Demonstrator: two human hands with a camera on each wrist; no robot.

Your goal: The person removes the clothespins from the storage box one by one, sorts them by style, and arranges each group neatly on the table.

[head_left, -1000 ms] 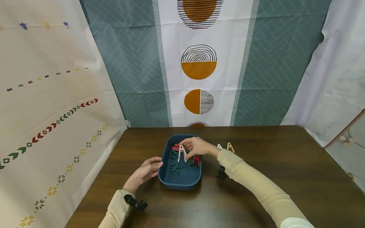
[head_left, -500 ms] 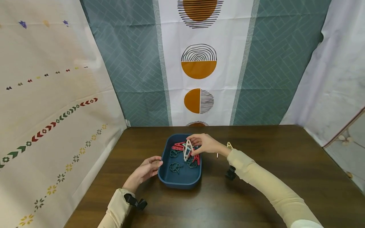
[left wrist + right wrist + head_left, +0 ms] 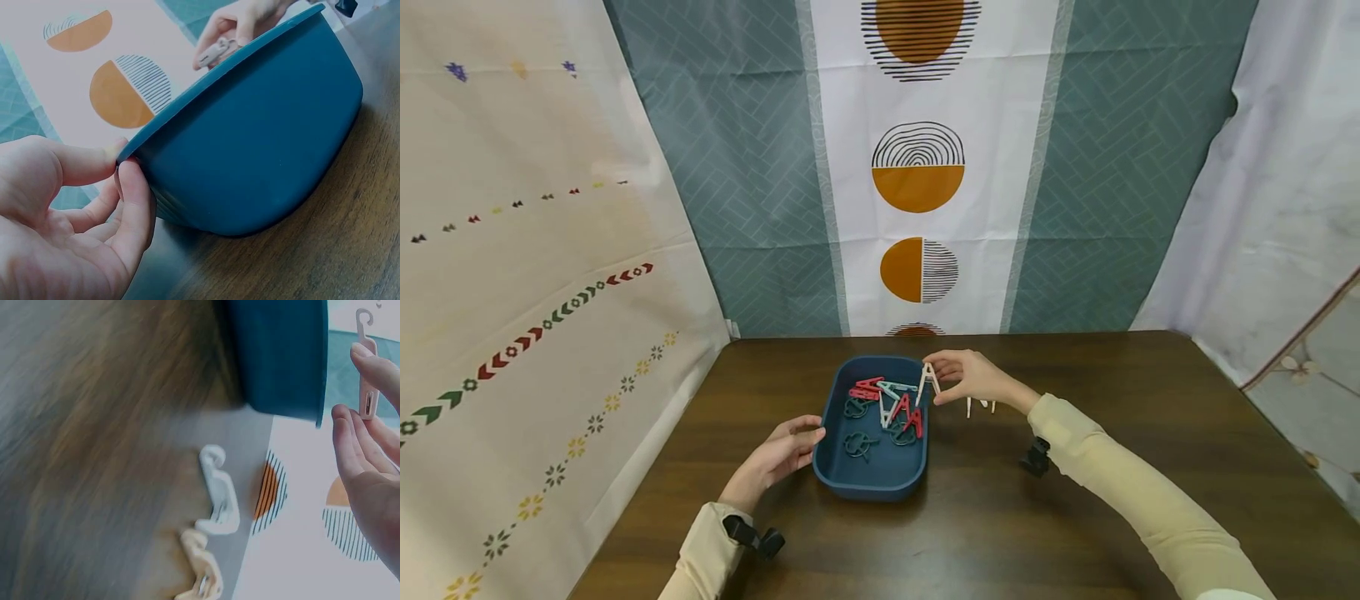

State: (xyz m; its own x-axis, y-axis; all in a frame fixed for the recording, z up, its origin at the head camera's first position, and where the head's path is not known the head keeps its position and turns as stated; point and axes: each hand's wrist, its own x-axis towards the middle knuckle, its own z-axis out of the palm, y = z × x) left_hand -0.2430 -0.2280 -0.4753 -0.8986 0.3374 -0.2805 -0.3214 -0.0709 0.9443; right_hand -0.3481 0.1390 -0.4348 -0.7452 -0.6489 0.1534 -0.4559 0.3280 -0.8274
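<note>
L hand [image 3: 773, 457] on blue bin [image 3: 871, 492], R hand [image 3: 979, 379] pinching pale clip [image 3: 369, 387]

Running this remotely, I've got the head cam + both wrist cams. L wrist cam: I see L thumb on the upper side of the bin's rim, index tip against the outer side just below, gap no wider than the rim itself. The other L fingers are loosely bent, palm w/ nothing in it. Grip is at the bin's L edge, approx. mid-length.

R wrist cam: I read R thumb on the pale clip, fingertips at its lower end, hand only part spread, clip spanning the gap; hooked end sticks out past the thumb. Head cam puts that clip up at the bin's R edge, nr the far corner. I can't tell if it's over the inside or just beyond the rim.

In the bin, far half mostly: red clips [image 3: 913, 422], 1 light teal clip [image 3: 897, 387], 1 white clip [image 3: 886, 410] & 3 dark green pcs [image 3: 859, 444].

On the brown table [image 3: 1000, 525], R of bin, I count 2 more: 1 whitish clip [image 3: 222, 497] + 1 tan clip [image 3: 203, 569] beside it, both partly hidden by the R hand in head cam.
</note>
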